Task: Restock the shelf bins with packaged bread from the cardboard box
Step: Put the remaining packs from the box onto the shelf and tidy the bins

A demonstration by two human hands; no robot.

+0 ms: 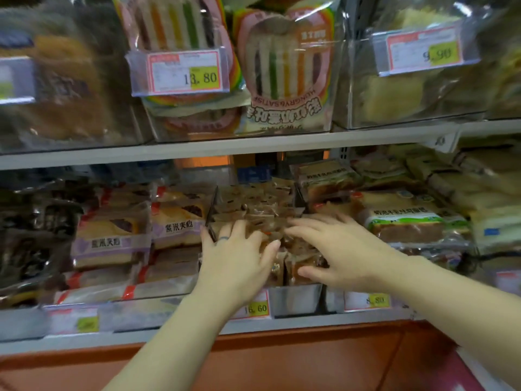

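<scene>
so both hands are down in the middle clear bin (pixel 296 299) on the lower shelf (pixel 169 333), resting on a heap of small brown bread packets (pixel 253 204). left hand (pixel 235 258) lies flat with fingers spread over the near packets, a ring on one finger, thumb angled toward the other hand. right hand (pixel 335 249) is spread too, palm down, fingertips reaching left across the pile and thumb tucked low against a packet at the bin's front; neither hand is pinching anything that i can make out. purple-labelled bread packs (pixel 112 244) fill the bin just left, green-labelled loaves (pixel 408 221) the bin just right. up top, rainbow-striped sandwich bread (pixel 284 69) stands behind a 13.80 price tag (pixel 183 71) (the picture is blurry toward the edges). no cardboard box shows.
</scene>
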